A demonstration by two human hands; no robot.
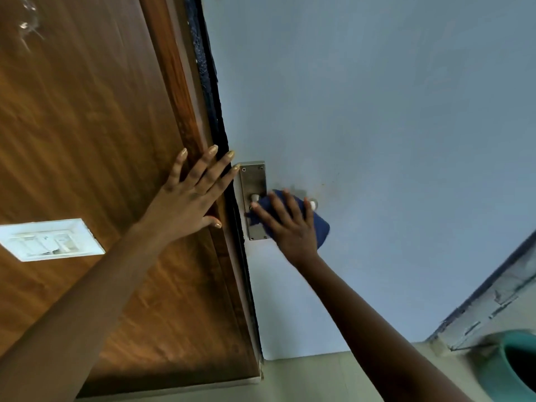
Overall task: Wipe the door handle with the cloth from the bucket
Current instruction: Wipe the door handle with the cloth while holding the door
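A metal door handle [313, 204] on a steel backplate [253, 177] is fixed to the pale blue door [377, 126]. A dark blue cloth [320, 229] is draped over the lever, so only the lever's two ends show. My right hand [290, 224] presses the cloth onto the handle, fingers spread over it. My left hand [194, 198] lies flat and open on the brown wooden frame [191, 117] just left of the backplate, holding nothing.
A teal bucket [499, 372] stands on the floor at the bottom right, partly cut off. A white switch plate [49, 239] sits on the wooden panel at the left. The beige floor [313, 378] runs along the bottom of the door.
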